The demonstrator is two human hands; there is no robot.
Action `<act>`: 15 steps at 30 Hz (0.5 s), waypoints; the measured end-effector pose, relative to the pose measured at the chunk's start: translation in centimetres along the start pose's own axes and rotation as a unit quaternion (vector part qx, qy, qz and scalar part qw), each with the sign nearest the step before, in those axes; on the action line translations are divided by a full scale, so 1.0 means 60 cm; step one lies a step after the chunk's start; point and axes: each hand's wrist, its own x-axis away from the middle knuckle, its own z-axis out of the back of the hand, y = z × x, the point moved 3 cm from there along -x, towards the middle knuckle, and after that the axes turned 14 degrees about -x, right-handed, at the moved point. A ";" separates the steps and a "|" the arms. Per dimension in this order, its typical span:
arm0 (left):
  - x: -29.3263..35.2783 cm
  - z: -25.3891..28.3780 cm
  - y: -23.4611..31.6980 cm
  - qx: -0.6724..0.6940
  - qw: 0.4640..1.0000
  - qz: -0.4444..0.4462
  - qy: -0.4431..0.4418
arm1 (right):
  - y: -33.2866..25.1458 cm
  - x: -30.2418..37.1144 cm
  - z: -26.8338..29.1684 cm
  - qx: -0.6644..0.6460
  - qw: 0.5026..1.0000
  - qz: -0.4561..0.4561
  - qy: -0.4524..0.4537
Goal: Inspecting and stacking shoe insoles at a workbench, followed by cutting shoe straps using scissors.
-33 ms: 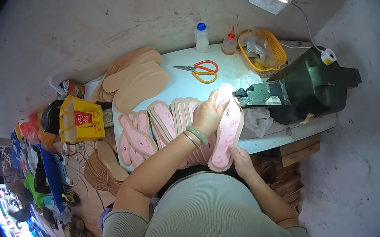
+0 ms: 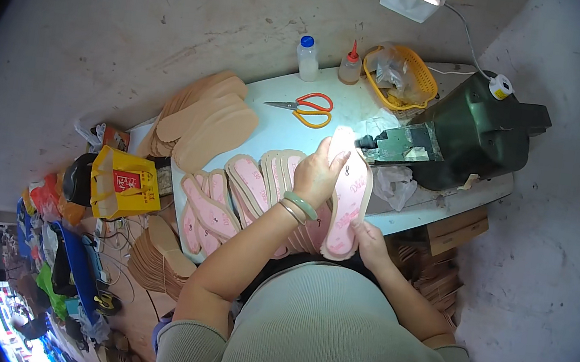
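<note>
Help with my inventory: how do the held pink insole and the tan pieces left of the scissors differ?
The pink insole bears printing; the tan pieces look plain. The pink insole is held by the left hand and right hand; the tan pieces lie stacked, untouched. Both have sole-like outlines.

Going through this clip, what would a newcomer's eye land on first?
Probably the long pink insole with a beige rim, mid-view, held by the left hand near its upper end and the right hand at its lower right edge. Next, the bulky dark-green machine on the right of the smooth white tabletop. The bright yellow bag with a red patch, left of the table, also stands out.
</note>
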 end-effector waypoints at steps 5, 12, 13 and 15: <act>-0.031 -0.003 -0.013 0.045 0.997 -0.005 0.067 | -0.039 -0.025 -0.001 0.096 0.979 0.164 0.079; -0.065 -0.015 -0.044 0.153 0.979 0.071 0.115 | -0.113 -0.048 -0.010 0.352 0.903 0.222 0.107; -0.069 -0.014 -0.036 0.159 0.977 0.078 0.121 | -0.105 -0.057 0.008 0.249 0.948 0.172 0.096; -0.077 -0.012 -0.017 0.170 0.972 0.092 0.134 | -0.085 -0.057 0.036 0.030 0.995 0.080 0.060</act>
